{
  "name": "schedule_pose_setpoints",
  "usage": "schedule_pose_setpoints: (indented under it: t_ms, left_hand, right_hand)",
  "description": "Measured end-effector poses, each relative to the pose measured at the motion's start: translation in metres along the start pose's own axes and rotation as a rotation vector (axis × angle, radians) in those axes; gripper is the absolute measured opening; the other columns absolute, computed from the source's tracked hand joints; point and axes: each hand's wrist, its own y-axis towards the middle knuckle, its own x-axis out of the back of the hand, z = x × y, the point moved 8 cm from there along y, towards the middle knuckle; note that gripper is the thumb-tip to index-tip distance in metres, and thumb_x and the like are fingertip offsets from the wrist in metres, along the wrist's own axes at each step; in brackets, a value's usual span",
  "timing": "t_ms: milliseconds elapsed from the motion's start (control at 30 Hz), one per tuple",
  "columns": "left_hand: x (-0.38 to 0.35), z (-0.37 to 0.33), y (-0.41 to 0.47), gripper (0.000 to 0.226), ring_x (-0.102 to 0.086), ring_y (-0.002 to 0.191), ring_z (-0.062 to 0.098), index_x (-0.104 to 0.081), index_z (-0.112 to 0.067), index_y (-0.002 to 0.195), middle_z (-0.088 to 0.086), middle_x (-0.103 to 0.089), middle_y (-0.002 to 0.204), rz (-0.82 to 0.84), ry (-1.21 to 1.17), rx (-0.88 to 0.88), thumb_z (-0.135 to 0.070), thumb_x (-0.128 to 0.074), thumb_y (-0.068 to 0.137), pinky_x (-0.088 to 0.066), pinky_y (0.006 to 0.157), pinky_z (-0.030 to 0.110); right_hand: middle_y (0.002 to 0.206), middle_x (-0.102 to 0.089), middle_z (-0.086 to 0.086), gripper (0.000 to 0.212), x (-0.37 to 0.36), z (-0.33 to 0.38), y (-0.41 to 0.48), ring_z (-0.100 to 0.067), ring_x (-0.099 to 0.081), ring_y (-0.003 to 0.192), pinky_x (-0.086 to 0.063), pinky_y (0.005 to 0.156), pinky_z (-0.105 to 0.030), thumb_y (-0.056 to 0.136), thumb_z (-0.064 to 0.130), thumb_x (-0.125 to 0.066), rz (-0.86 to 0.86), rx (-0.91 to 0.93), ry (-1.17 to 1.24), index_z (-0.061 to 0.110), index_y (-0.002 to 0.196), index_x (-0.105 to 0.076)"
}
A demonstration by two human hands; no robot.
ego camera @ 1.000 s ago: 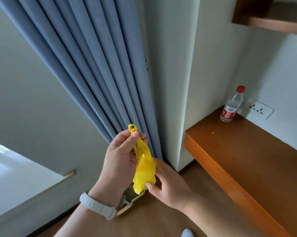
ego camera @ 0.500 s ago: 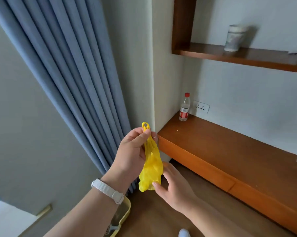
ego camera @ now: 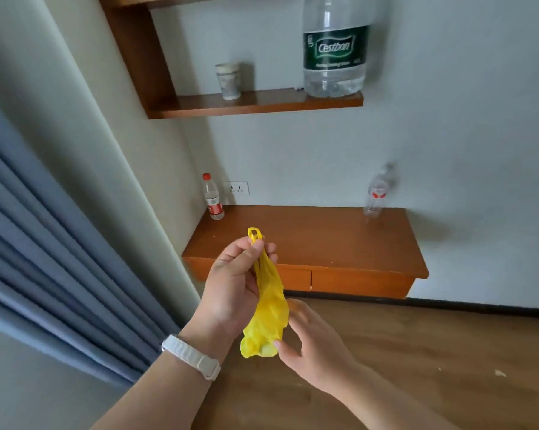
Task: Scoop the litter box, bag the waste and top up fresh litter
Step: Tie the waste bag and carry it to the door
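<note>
Fingers and thumb of the left hand are pinched together on the twisted top of a crumpled yellow plastic bag, whose small loop handle sticks up above the grip while the rest hangs limp below. A white watch strap circles that wrist. The right hand sits lower and to the right, fingers loosely spread and slightly blurred, its fingertips touching the bag's lower bunched end without closing round it. Under both hands lies a wood-grain floor with a pale scrap on it near the right edge. Beyond the hands a low wooden table with drawer fronts is fixed against a white wall; a red-capped bottle stands in its left back corner, just beside a wall socket, and a clear bottle stands near its right back corner. Higher up, a wooden shelf carries a paper cup and a large clear water bottle with a dark green label. Blue-grey pleated curtains hang along the left side.
</note>
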Motion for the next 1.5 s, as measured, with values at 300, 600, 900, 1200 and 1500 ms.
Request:
schedule_pose_setpoints:
  t_ms: [300,600,900,1200,1500]
  left_hand:
    - [-0.21,0.138,-0.021,0.01,-0.065,0.067,0.017,-0.062,-0.012,0.085,0.009,-0.068,0.078,0.253,-0.014,0.16,-0.012,-0.066,0.076,-0.055,0.06,0.025]
    - [-0.429,0.298,-0.084,0.003,-0.063,0.065,0.016,-0.062,-0.011,0.082,0.008,-0.066,0.076,0.525,0.047,0.355,-0.012,-0.064,0.079,-0.053,0.059,0.025]
    - [-0.594,0.433,-0.164,0.007,-0.066,0.065,0.016,-0.065,-0.009,0.086,0.008,-0.07,0.074,0.773,0.186,0.584,-0.007,-0.059,0.091,-0.056,0.062,0.027]
    - [-0.702,0.538,-0.186,0.017,-0.066,0.067,0.017,-0.068,-0.011,0.08,0.009,-0.07,0.075,0.964,0.191,0.776,-0.007,-0.058,0.093,-0.056,0.066,0.028]
    - [-0.804,0.625,-0.126,0.007,-0.067,0.067,0.018,-0.067,-0.01,0.083,0.011,-0.07,0.077,1.104,0.166,0.984,-0.006,-0.063,0.086,-0.056,0.06,0.027]
  right_hand:
    - [0.139,-0.043,0.02,0.048,0.171,-0.098,-0.127,-0.002,-0.053,0.114,-0.048,0.086,-0.014,0.09,0.051,-0.051,-0.214,-0.237,-0.15,0.038,0.136,-0.041]
    - [0.134,-0.053,0.009,0.047,0.343,-0.203,-0.311,-0.009,-0.062,0.098,-0.052,0.074,-0.018,0.086,0.052,-0.055,-0.377,-0.524,-0.339,0.03,0.127,-0.049]
    - [0.144,-0.037,0.011,0.053,0.455,-0.255,-0.478,-0.008,-0.046,0.123,-0.044,0.098,-0.027,0.089,0.047,-0.054,-0.65,-0.767,-0.317,0.025,0.136,-0.045]
    - [0.137,-0.045,0.007,0.055,0.529,-0.303,-0.572,-0.007,-0.048,0.122,-0.041,0.097,-0.02,0.085,0.048,-0.053,-0.864,-1.015,-0.387,0.019,0.132,-0.052]
    - [0.132,-0.046,0.014,0.043,0.607,-0.39,-0.57,-0.002,-0.049,0.119,-0.042,0.099,-0.023,0.087,0.038,-0.058,-0.937,-1.143,-0.496,0.029,0.129,-0.051]
